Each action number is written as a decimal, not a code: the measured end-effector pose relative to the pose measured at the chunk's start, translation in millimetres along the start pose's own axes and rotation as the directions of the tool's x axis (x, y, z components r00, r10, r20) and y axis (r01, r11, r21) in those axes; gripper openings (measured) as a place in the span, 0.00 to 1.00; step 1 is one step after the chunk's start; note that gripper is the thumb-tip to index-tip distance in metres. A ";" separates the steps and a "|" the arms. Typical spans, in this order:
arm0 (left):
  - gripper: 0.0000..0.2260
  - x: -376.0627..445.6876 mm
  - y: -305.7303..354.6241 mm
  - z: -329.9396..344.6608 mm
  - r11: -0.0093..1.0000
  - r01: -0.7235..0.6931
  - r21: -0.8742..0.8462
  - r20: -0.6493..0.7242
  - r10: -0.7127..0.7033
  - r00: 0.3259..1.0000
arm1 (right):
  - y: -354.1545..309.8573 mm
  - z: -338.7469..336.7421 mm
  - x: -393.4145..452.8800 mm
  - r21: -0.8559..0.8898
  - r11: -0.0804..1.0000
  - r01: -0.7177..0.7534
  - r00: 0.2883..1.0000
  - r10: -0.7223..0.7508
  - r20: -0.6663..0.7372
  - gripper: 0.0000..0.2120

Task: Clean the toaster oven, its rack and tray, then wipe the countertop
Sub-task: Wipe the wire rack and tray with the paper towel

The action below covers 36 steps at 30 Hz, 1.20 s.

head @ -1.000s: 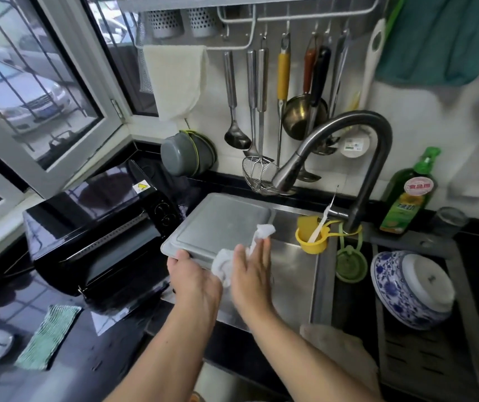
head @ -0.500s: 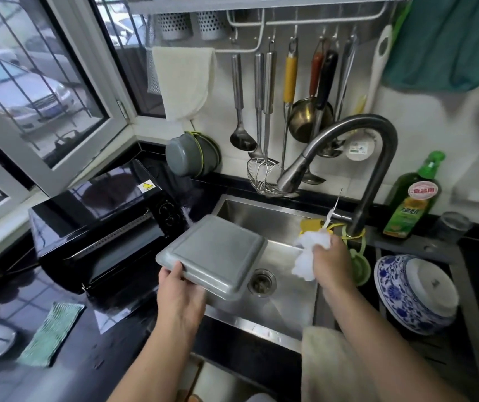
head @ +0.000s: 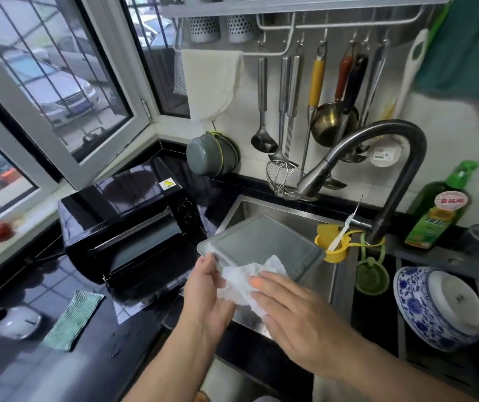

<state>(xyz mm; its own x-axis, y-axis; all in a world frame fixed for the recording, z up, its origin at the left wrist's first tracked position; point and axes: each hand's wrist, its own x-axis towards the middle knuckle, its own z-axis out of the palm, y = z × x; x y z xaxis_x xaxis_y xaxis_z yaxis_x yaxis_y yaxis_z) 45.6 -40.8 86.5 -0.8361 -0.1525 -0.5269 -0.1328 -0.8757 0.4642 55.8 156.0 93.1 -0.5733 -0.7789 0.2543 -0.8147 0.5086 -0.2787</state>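
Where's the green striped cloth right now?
The green striped cloth lies flat on the black countertop at lower left of the head view, just in front of the toaster oven and beside a small white dish.

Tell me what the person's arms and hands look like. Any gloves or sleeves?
No gloves and no sleeves in view. Both forearms are bare right down to the picture's bottom edge. The left hand and the right hand wear no rings, watch or bracelet that I can see. One fingernail shows on the right hand.
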 end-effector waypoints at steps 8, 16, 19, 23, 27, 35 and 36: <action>0.33 -27.9 -18.1 31.6 0.991 0.069 0.114 0.145 -0.085 0.986 | 7.5 13.3 95.5 0.098 0.972 -0.212 0.977 0.214 -0.007 0.30; 0.31 -12.6 -9.2 32.3 0.975 -0.035 0.218 0.153 0.001 0.988 | -6.7 26.2 124.2 0.319 0.888 -0.331 0.845 0.430 -0.319 0.17; 0.28 -6.6 5.9 32.6 0.982 -0.048 0.184 0.130 0.024 0.991 | -11.6 30.4 111.4 0.353 0.919 -0.177 0.821 0.336 -0.462 0.08; 0.26 -4.5 26.3 33.3 0.998 -0.023 0.055 0.117 0.017 0.993 | -6.0 20.5 69.5 0.311 0.950 -0.029 0.915 0.151 -0.375 0.08; 0.32 -7.8 26.7 34.1 0.997 0.025 0.076 0.171 -0.038 0.985 | -2.7 14.7 65.7 0.220 0.974 -0.056 0.970 0.105 -0.218 0.17; 0.12 -14.7 9.4 35.0 0.883 -0.218 0.417 0.163 0.164 0.973 | 22.0 15.1 138.6 0.281 0.926 -0.251 0.913 0.322 -0.249 0.15; 0.10 -14.8 10.5 35.5 0.855 -0.261 0.448 0.161 0.211 0.964 | 25.0 16.6 135.9 0.308 0.921 -0.240 0.901 0.329 -0.282 0.15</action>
<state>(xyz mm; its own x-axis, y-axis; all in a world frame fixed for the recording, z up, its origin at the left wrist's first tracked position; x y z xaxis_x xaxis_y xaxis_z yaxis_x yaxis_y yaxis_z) 37.6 -31.5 124.5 -0.9198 -0.2577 -0.2958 -0.1334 -0.5035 0.8536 -41.0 56.7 105.3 -0.8096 -0.4312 0.3984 -0.5854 0.5419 -0.6031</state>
